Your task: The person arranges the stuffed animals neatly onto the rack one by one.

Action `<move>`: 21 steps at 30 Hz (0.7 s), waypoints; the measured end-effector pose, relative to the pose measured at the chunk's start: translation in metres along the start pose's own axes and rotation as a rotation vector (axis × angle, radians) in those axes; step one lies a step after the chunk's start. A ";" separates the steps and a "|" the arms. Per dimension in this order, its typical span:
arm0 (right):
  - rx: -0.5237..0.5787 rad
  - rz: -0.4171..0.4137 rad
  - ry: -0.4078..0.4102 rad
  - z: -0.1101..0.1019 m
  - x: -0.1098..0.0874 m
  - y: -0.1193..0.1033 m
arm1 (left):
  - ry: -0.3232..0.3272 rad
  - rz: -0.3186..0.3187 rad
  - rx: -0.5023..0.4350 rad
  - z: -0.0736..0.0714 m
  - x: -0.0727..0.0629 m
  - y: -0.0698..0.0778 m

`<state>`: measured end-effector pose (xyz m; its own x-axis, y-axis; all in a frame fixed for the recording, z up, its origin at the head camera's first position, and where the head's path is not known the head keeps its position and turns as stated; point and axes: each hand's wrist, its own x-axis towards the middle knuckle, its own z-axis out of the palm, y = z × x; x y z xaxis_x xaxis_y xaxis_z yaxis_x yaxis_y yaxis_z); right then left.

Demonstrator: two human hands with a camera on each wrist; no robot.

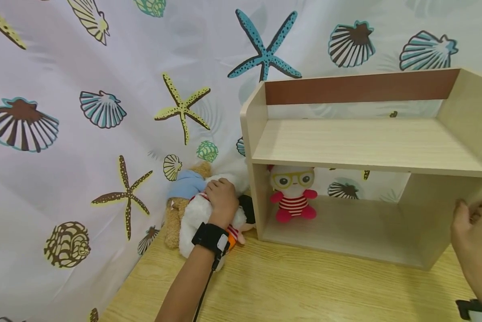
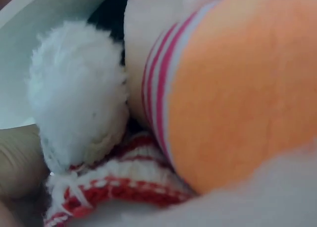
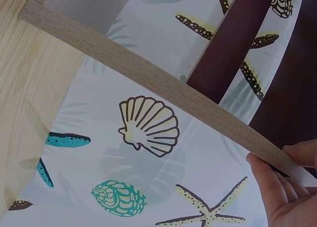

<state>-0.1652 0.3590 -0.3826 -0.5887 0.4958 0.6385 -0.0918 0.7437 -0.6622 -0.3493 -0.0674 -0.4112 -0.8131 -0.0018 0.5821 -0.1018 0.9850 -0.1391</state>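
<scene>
My left hand (image 1: 222, 197) grips a fluffy white plush toy (image 1: 190, 223) left of the wooden shelf unit (image 1: 357, 141). Pressed against it are a brown teddy bear (image 1: 172, 228) in blue and a doll with black hair and orange clothing (image 1: 231, 241). In the left wrist view, the doll's orange clothing (image 2: 247, 88) and a red-and-white knitted piece (image 2: 124, 187) fill the foreground, and only part of the hand shows. On the unit's other side, my right hand (image 1: 476, 246) pinches the side panel's edge (image 3: 198, 103) between thumb and fingers.
A plush toy with yellow glasses and a striped top (image 1: 293, 197) sits at the left of the lower compartment. The unit stands on a light wooden table (image 1: 289, 286). Behind hangs a white cloth (image 1: 116, 58) printed with shells and starfish.
</scene>
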 end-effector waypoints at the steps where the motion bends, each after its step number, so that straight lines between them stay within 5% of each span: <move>1: -0.004 -0.001 0.003 0.000 0.000 0.000 | -0.017 -0.004 -0.001 0.001 0.001 0.000; 11: -0.053 -0.019 -0.008 0.000 0.001 0.000 | -0.281 -0.040 0.033 -0.006 0.006 0.005; 14: -0.054 -0.044 0.005 0.000 0.001 0.001 | -0.234 -0.051 0.015 -0.004 0.003 0.005; 21: -0.081 -0.077 0.027 0.000 -0.001 0.000 | 0.051 -0.042 0.054 0.004 -0.003 0.004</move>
<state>-0.1642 0.3584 -0.3828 -0.5601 0.4471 0.6974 -0.0701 0.8133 -0.5777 -0.3497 -0.0638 -0.4169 -0.7776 -0.0326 0.6279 -0.1667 0.9736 -0.1559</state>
